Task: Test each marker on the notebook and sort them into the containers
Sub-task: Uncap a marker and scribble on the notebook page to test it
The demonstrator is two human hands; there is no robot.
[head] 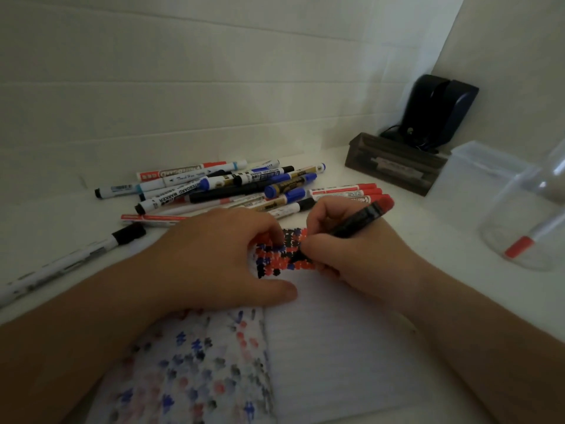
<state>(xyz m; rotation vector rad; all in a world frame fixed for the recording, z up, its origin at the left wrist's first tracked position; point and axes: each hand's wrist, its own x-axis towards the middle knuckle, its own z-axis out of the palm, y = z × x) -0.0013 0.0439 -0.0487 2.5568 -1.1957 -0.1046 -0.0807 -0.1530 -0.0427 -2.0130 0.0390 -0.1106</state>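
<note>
Slanting from 2 o'clock down to 8 o'clock, the black marker [356, 223] has its red end up and tip on the notebook [330, 332], pinched by the right hand [342, 255]. The left hand [220, 258] presses flat at 9 o'clock. Loose markers [232, 188] lie at 12; a clear cup [526, 221] at 3.

My white tabletop [428, 228] carries the open notebook [336, 347] right in front of me, a loose heap of markers [232, 188] behind it, and one black-capped marker [70, 261] lying apart on my left. On my right stand a clear cup [526, 221], a frosted box [477, 175] and a dark tray [394, 166], with a black device [437, 111] in the corner
</note>
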